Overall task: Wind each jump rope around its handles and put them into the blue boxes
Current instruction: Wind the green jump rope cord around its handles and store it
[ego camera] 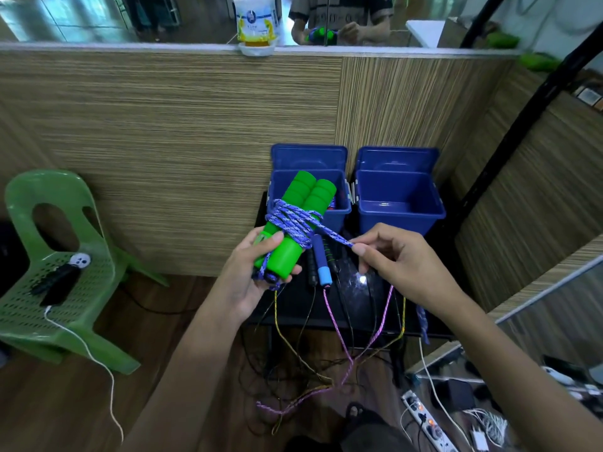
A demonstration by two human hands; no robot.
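Note:
My left hand (257, 275) grips the two green handles (301, 216) of a jump rope side by side, tilted up to the right. Its blue-and-white cord (292, 220) is wound several times round their middle. My right hand (394, 259) pinches the free end of that cord just right of the handles. Behind stand two open blue boxes on a small black table: the left box (341, 210) has something in it, mostly hidden by the handles, and the right box (399, 203) looks empty.
More jump ropes lie on the black table (355, 305), among them a blue handle (321, 259) and a dark one, with pink, yellow and black cords hanging to the floor. A green plastic chair (49, 256) stands at the left. A power strip (424, 422) lies bottom right.

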